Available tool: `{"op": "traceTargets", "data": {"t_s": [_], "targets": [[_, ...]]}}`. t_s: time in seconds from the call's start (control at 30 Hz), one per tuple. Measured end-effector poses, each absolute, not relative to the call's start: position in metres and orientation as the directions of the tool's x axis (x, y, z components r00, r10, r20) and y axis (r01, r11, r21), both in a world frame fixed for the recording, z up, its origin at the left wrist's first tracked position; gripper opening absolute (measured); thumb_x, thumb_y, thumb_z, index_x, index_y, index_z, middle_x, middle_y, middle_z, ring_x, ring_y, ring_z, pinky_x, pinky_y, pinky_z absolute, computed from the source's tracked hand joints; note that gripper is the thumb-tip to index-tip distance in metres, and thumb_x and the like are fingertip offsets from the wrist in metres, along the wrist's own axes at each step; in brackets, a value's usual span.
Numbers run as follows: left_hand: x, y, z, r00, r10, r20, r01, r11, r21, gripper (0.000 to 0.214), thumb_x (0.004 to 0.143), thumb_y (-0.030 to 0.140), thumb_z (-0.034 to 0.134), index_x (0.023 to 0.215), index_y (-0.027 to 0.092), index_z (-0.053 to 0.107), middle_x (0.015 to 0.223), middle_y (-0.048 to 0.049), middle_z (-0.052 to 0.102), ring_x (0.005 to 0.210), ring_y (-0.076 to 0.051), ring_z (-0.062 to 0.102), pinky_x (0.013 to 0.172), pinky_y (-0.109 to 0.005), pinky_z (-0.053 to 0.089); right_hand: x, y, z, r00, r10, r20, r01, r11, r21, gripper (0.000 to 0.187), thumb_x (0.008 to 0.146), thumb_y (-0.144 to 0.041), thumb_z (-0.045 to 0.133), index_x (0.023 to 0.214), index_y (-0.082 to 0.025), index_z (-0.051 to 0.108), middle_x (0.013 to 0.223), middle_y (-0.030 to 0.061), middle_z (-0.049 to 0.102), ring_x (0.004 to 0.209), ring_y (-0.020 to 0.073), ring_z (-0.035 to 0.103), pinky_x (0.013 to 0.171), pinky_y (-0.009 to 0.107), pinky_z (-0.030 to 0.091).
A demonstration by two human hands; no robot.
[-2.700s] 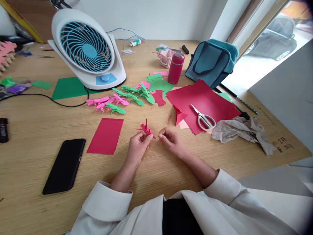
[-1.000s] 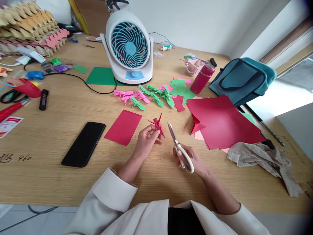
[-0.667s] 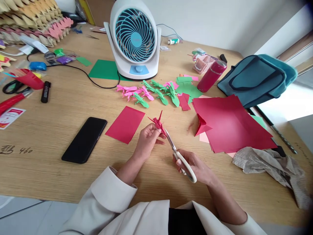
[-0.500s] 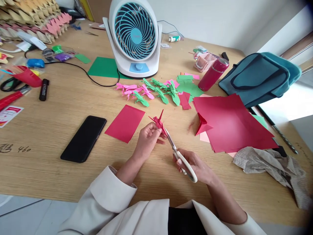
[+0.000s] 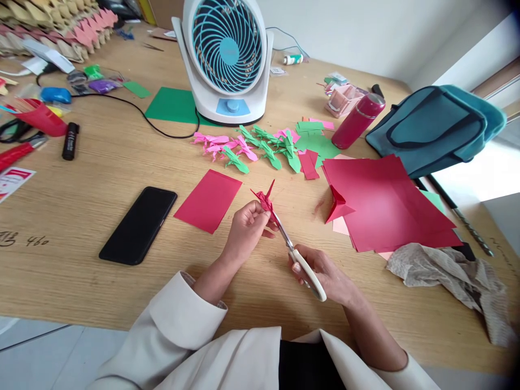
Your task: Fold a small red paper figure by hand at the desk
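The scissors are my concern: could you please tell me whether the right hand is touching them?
Touching: the head view plainly shows the right hand wrapped around the scissors at their white handle.

The light-brown wooden desk (image 5: 81, 187) is carrying a black rectangular phone (image 5: 138, 226) and, just beside it, a flat red paper rectangle (image 5: 208, 201). Small folded pink and green paper figures (image 5: 246, 150) are lying in front of a white-and-blue plastic fan (image 5: 229, 52). A cylindrical magenta bottle (image 5: 358, 122) is standing near a teal fabric bag (image 5: 435, 130).

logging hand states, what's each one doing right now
Left hand: closed, pinching the folded red paper figure.
Right hand: closed, holding the white-handled scissors.
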State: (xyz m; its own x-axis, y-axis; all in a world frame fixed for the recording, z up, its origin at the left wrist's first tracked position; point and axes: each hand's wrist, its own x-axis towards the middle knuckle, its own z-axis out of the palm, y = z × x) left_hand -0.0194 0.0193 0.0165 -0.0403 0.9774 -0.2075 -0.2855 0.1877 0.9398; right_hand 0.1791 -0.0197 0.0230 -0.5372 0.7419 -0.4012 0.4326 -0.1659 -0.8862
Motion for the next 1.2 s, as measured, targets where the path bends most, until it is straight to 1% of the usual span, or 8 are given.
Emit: {"op": "traceTargets", "data": {"t_s": [0.2,0.5,0.7,0.93,1.2], "targets": [[-0.0191,0.0195,0.014,-0.039,0.979,-0.201,-0.291,0.182,0.939,0.018,0.075,0.032,0.063,0.072,0.019,0.051,0.064,0.0039,0.061,0.054,-0.011,0.064,0.044,-0.019,0.053,0.1791,-0.0192,0.0221,-0.542,0.735,-0.407,0.426,-0.177,-0.887,0.04,0.09,-0.059,0.055,0.083,-0.02,0.052,0.068,-0.0014,0.051,0.061,0.0128,0.043,0.054,0.027,0.031],[-0.0191,0.0191,0.015,-0.041,0.978,-0.203,-0.287,0.183,0.94,0.017,0.076,0.031,0.062,0.073,0.018,0.051,0.064,0.0036,0.062,0.055,-0.011,0.064,0.045,-0.019,0.053,0.1789,-0.0196,0.0218,-0.536,0.741,-0.403,0.44,-0.162,-0.883,0.036,0.092,-0.054,0.054,0.083,-0.02,0.052,0.069,-0.0015,0.052,0.062,0.0128,0.044,0.055,0.027,0.031],[-0.0188,0.0182,0.0172,-0.045,0.978,-0.203,-0.3,0.18,0.937,0.016,0.076,0.03,0.062,0.072,0.018,0.051,0.064,0.004,0.061,0.054,-0.011,0.063,0.045,-0.02,0.054,0.1793,-0.0197,0.0221,-0.545,0.736,-0.402,0.438,-0.158,-0.885,0.041,0.091,-0.06,0.053,0.083,-0.019,0.052,0.069,-0.0012,0.052,0.062,0.013,0.044,0.055,0.027,0.031],[-0.0183,0.0182,0.0179,-0.045,0.975,-0.217,-0.309,0.193,0.931,0.017,0.075,0.031,0.062,0.072,0.018,0.05,0.065,0.003,0.063,0.053,-0.011,0.065,0.044,-0.019,0.053,0.18,-0.0188,0.021,-0.56,0.732,-0.389,0.419,-0.155,-0.895,0.045,0.089,-0.064,0.053,0.084,-0.019,0.052,0.071,-0.001,0.052,0.063,0.0135,0.044,0.056,0.028,0.031],[-0.0178,0.0185,0.018,-0.041,0.977,-0.209,-0.317,0.186,0.93,0.017,0.075,0.03,0.062,0.071,0.018,0.05,0.063,0.0032,0.063,0.052,-0.011,0.065,0.045,-0.019,0.054,0.1789,-0.0194,0.0229,-0.552,0.737,-0.389,0.423,-0.153,-0.893,0.043,0.09,-0.062,0.053,0.084,-0.019,0.051,0.07,-0.0014,0.051,0.063,0.0133,0.044,0.056,0.028,0.031]]}}
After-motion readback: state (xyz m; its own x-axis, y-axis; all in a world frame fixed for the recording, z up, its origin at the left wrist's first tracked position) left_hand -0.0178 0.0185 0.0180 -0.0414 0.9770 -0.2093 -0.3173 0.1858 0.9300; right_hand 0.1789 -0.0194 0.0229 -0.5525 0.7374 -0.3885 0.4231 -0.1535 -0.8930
